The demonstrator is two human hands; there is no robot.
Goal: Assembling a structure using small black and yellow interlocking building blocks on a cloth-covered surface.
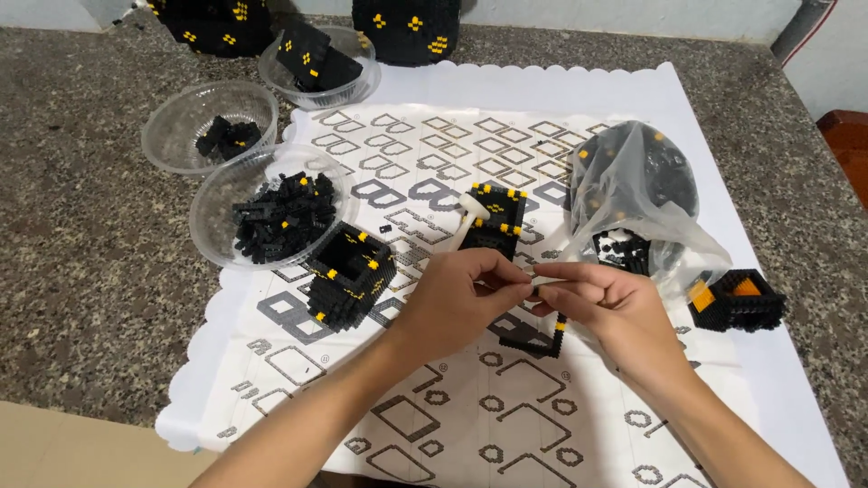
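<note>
Speckled grey stone counter [81, 271] under white scallop-edged printed paper sheet [506, 425]. Three clear plastic bowls: the nearest [212, 212] heaped with tiny black bricks. Crumpled clear plastic bag [633, 194] just beyond right hand [610, 307]. Open-topped black-and-yellow brick box [351, 274] beside left hand [461, 303]. Both hands' fingertips pinched shut, meeting on thin black brick frame [538, 339] above the sheet. Small white tool [472, 215] lying behind.
</note>
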